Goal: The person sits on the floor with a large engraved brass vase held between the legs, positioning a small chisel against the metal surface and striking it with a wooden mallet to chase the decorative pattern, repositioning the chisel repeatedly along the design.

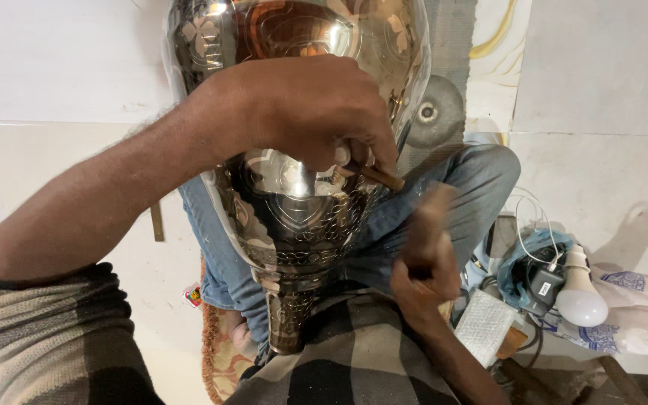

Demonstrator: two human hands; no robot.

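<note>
Left hand (305, 112) curled down over the shoulder of a large polished silver-coloured metal vase with engraved floral and heart-shaped panels (294, 206); fingers pinched shut on a thin brown rod-like tool (380, 178), tip set against the metal. The grip looks chosen to keep the tool point steady on the engraved surface, heel of the hand braced on the vessel. Left forearm comes in from lower left, wrist bent downward, sleeve of a striped grey-and-cream sweater (46, 337) pushed up at the elbow. Right hand (429, 262) lower and to the right, well apart from the left, closed round a short wooden block or handle (430, 221); it is motion-blurred, so the exact grasp cannot be told. Vase lies tilted across the lap, narrow neck toward the body, wide body away, resting between legs in blue jeans (474, 180), likely to hold it still. Beyond the right hand, on the pale floor: 1 white light bulb (580, 296), a black plug with white cable (543, 283), a white plastic bag (639, 315).
</note>
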